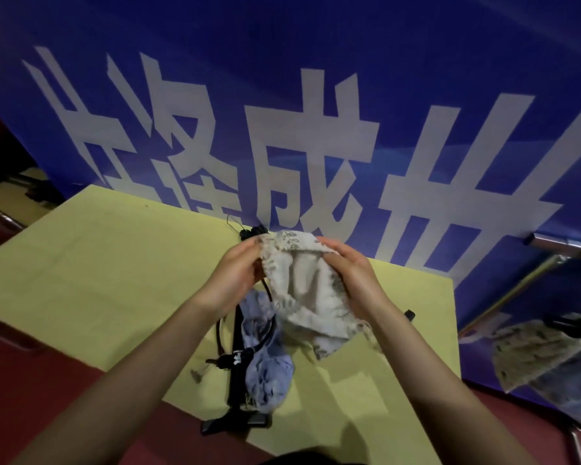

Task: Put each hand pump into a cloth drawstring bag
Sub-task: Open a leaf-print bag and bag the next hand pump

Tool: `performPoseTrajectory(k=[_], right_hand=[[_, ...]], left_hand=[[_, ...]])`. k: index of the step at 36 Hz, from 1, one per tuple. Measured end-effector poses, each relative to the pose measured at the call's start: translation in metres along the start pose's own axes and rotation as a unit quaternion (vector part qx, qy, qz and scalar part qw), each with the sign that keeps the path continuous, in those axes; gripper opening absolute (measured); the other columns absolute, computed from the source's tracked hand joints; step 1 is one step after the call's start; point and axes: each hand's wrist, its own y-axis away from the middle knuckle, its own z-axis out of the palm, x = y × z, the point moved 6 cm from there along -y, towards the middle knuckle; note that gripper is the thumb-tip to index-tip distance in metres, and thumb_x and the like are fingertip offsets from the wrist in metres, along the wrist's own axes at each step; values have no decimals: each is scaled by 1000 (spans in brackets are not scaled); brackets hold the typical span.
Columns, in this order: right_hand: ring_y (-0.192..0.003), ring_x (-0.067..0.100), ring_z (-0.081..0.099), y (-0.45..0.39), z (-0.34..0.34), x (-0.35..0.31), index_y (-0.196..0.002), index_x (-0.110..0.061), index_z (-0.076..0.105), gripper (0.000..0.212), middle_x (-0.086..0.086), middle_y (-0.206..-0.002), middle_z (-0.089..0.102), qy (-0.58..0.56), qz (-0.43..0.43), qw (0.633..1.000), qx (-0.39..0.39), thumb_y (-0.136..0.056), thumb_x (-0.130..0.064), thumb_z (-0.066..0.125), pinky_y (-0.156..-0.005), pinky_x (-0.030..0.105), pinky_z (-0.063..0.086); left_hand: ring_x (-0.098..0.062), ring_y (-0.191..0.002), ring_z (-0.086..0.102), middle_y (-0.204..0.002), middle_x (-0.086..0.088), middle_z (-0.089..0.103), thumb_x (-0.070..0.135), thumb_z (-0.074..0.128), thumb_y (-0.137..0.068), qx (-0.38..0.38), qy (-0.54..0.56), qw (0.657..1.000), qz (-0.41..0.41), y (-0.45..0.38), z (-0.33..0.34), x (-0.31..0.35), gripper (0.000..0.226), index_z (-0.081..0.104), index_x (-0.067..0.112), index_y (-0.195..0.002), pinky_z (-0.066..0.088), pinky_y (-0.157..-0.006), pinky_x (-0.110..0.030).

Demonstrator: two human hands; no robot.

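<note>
Both hands (235,276) (349,276) — pinching bag (302,290) mouth

You face a blue banner (316,45) with large white characters hung behind a yellow table (98,280), dark red floor (47,380) below, a metal chair frame (550,243) at your right, dim light.

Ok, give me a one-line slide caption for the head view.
Both hands, left and right, hold a beige cloth bag open above a black hand pump on the yellow table.
</note>
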Motion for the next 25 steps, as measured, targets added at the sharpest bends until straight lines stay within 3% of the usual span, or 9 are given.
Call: performPoseTrajectory(k=[3, 7, 11, 13, 14, 16, 20, 23, 25], right_hand=[[-92, 26, 66, -8, -2, -1, -107, -27, 71, 26, 9, -102, 72, 84, -24, 996, 2, -95, -10, 55, -81, 40, 54], [-95, 28, 68, -19, 2, 9, -113, -9, 69, 22, 15, -107, 72, 56, 18, 996, -69, -94, -11, 58, -83, 37, 54], [-96, 37, 65, -40, -6, 39, -115, 0, 67, 26, 27, -110, 67, -36, 73, 992, -94, -93, -12, 59, -89, 48, 50], [-76, 30, 62, -52, -16, 55, -116, 0, 66, 28, 20, -88, 67, -56, 80, 993, -69, -93, -15, 58, -71, 37, 51], [-62, 21, 53, -57, -25, 63, -114, 0, 66, 27, 11, -72, 58, -55, 82, 994, -42, -94, -16, 58, -58, 31, 42], [-53, 13, 37, -66, -47, 87, -104, -4, 68, 19, 2, -62, 42, -42, 105, 993, 37, -94, -17, 58, -52, 27, 28], [-54, 18, 44, -74, -83, 138, -80, -6, 66, 19, 5, -60, 52, 168, 157, 963, 143, -90, -22, 65, -52, 26, 37], [-64, 24, 60, -80, -87, 176, -87, -5, 68, 22, 11, -70, 65, 310, 184, 928, 98, -88, -27, 66, -68, 36, 53], [-77, 27, 66, -84, -84, 195, -97, -10, 65, 26, 11, -86, 70, 387, 205, 897, 55, -87, -35, 66, -75, 37, 54]], left_hand=[[-22, -103, 65, -117, -14, 66, 17, 39, -101, 18, 156, 985, -73, -2, -18, -2, 35, 58, 0, -124, 54, -87, -30], [-21, -87, 71, -101, -12, 72, 23, 46, -95, 5, 214, 968, -134, -4, -22, -9, 34, 75, 5, -95, 59, -73, -30], [-27, -105, 66, -117, -12, 68, 36, 54, -89, 3, 229, 957, -178, -5, -23, -21, 39, 67, 11, -117, 49, -96, -39], [-31, -118, 58, -127, -15, 62, 39, 56, -87, -8, 238, 949, -205, -7, -24, -32, 48, 62, 10, -125, 39, -107, -44], [-32, -121, 55, -130, -16, 60, 39, 57, -87, -10, 243, 946, -212, -7, -25, -37, 51, 60, 9, -128, 38, -108, -45], [-33, -118, 57, -130, -16, 60, 38, 57, -86, -1, 252, 942, -220, -11, -26, -47, 51, 61, 9, -127, 42, -102, -45], [-32, -107, 65, -120, -16, 67, 36, 49, -93, 18, 220, 950, -220, -19, -28, -62, 42, 67, 8, -118, 48, -90, -41], [-31, -105, 66, -120, -15, 67, 35, 46, -97, 26, 180, 953, -241, -21, -27, -79, 40, 64, 9, -121, 48, -88, -40], [-31, -108, 65, -122, -15, 66, 34, 44, -98, 37, 165, 952, -254, -22, -26, -96, 39, 61, 10, -124, 48, -88, -40]])
